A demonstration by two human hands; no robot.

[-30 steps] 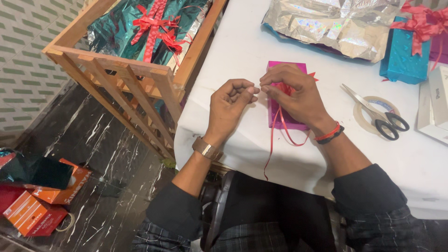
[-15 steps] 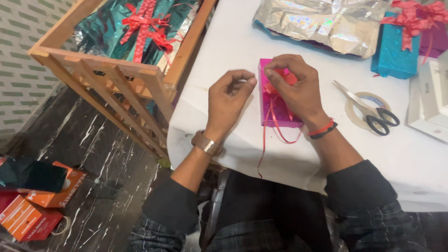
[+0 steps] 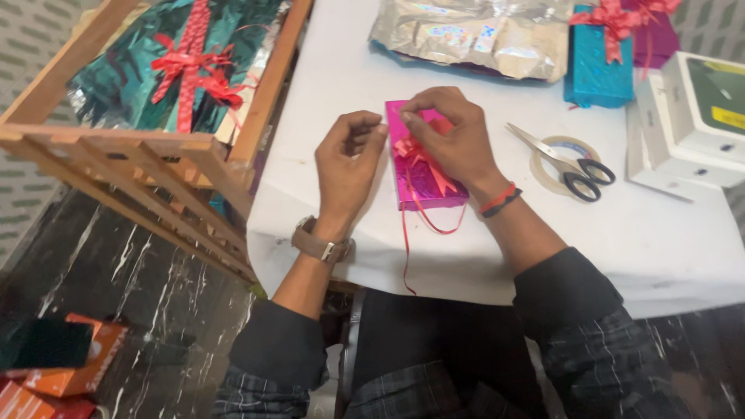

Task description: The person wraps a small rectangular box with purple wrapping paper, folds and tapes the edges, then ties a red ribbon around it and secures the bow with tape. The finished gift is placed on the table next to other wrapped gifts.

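Pink box (image 3: 423, 174) sits at the centre of the frame, flat on the white desk (image 3: 660, 240), near its front edge. A red ribbon (image 3: 419, 151) crosses its top in a bow, and loose tails trail off the box and hang over the desk edge.

Right hand (image 3: 454, 136) is over the upper half of the box, fingers (image 3: 415, 105) curled tight and pinched on the ribbon at the top left corner. Palm covers part of the bow. Red and black bands ring that wrist.

Left hand (image 3: 349, 159) lies just left of the box, fingers (image 3: 365, 128) folded narrow into a loose fist, tips pressed together right at the box's left edge. Whether a ribbon end is caught between them, I cannot tell. A watch (image 3: 318, 242) with a tan strap sits on this wrist.

Moving outward: scissors (image 3: 563, 159) lie to the right of the hand, resting across a tape roll (image 3: 543, 167). Upper right, a teal box (image 3: 594, 62) with a red bow, and white boxes (image 3: 691, 124) beside it. Silver wrapping (image 3: 481, 35) lies crumpled at top centre. Upper left, a wooden crate (image 3: 155, 167) stands against the desk, holding green parcels tied in red.
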